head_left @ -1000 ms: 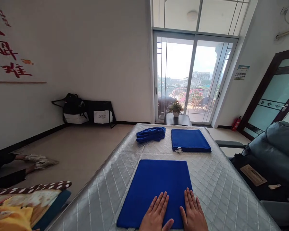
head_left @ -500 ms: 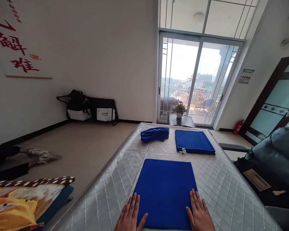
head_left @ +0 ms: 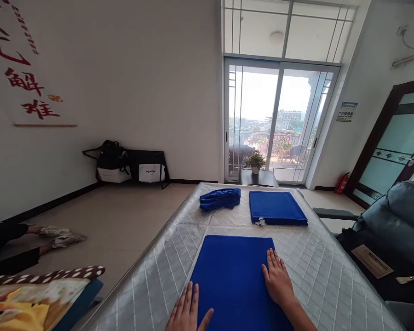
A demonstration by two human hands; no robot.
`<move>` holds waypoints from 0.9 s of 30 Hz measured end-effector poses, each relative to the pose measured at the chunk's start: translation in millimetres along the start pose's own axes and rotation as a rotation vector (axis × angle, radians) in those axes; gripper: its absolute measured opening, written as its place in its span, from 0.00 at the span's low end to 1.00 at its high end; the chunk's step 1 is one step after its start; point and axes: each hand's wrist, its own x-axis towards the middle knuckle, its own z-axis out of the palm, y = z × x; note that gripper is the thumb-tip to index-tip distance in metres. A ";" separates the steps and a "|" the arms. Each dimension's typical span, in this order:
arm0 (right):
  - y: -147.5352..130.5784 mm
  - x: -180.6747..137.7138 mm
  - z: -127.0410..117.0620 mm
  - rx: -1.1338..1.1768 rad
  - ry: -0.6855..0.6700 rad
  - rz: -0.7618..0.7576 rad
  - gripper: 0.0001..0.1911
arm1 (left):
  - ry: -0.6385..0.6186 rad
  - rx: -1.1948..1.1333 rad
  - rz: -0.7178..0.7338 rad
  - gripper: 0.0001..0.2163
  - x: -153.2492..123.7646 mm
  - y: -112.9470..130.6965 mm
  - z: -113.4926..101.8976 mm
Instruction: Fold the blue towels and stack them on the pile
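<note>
A flat blue cloth (head_left: pixel 232 280), squared off like a folded towel, lies on the quilted silver table cover (head_left: pixel 152 276) right in front of me. My left hand (head_left: pixel 188 308) rests flat along its near left edge, thumb spread onto the cloth. On the right edge, higher up, lies my right hand (head_left: pixel 277 276) with its fingers stretched out. Neither hand grips anything. Farther off sit a neat stack of folded blue cloths (head_left: pixel 278 207) with white tags at its near edge, and a loosely bunched blue cloth (head_left: pixel 221 198) to its left.
A potted plant (head_left: pixel 255 162) stands on a dark chair beyond the table's far end. To the right is a dark armchair (head_left: pixel 396 225). At lower left are a patterned cushion (head_left: pixel 41 294) and a person's outstretched legs (head_left: pixel 31 236).
My right hand has slid forward along the cloth's right edge. My left hand stays near the left edge. The view has tilted up slightly.
</note>
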 end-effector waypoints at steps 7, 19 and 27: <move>8.6 -0.7 12.6 -0.032 0.030 -0.042 0.34 | 0.083 -0.042 0.549 0.32 60.1 129.1 -2.8; 7.7 1.0 12.9 0.021 0.048 -0.017 0.35 | 0.103 0.009 0.329 0.33 102.4 85.3 8.2; 8.6 1.5 13.7 -0.015 0.003 0.000 0.35 | 0.184 0.049 0.102 0.36 94.9 -6.1 2.0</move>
